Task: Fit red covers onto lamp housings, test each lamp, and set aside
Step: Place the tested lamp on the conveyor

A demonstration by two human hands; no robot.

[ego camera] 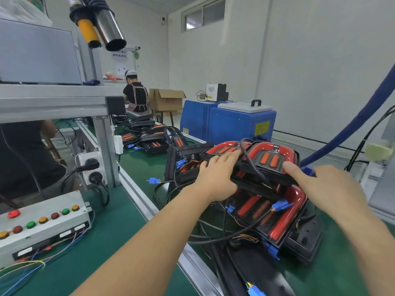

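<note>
A: We have our left hand flat on the top lamp of the pile, fingers stretched forward over its black housing edge and onto the red cover, thumb tucked beneath the near edge. Nothing is pinched; the hand just presses.

B: And our right hand sits at the lamp's right end, blurred. We see the thumb against the black rim, but whether the other fingers curl round anything we cannot tell.

A: That lamp lies on a second red-covered lamp, tilted, which rests on black housings on the green belt. A black cable loops over the top lamp between our hands, right across the red cover.

B: Blue connectors hang about the pile, one just below our right wrist, one by itself on the belt to the left.

A: Left of the pile we find a grey control box with red, green and amber buttons, loose coloured wires trailing from its front. Behind it a white socket block holds two black plugs.

B: Farther along the belt more black housings with orange inserts lie in a cluster. Beyond stands a blue machine, and a person in an apron works near a cardboard box.

A: Overhead, a steel tube and a yellow-ended nozzle point down.
</note>
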